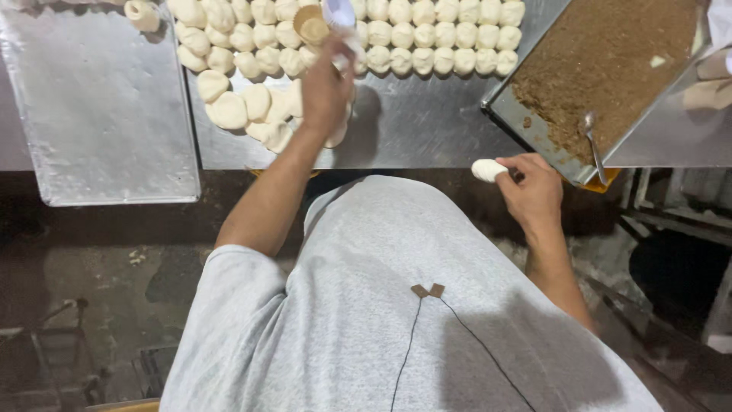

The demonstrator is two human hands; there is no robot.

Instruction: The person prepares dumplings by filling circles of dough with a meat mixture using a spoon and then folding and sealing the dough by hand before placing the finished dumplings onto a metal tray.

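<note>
My left hand (326, 85) reaches out over the steel table (427, 130), its fingers closed around a white piece near a small brown paper cup (311, 24); what exactly it grips is blurred. Under and around it lie several pale dough balls (229, 109), some loose, others in neat rows (427, 34). My right hand (532, 189) hangs at the table's near edge, pinching a small white dough piece (488, 169). Just right of it sits a metal tray of brown crumbly filling (602, 61) with a spoon (593, 145) lying in it.
A bare metal sheet tray (99, 107) lies at the left with one dough ball at its far end. Another person's hand (709, 80) shows at the right edge. My grey shirt (381, 305) fills the lower view; dark floor lies on both sides.
</note>
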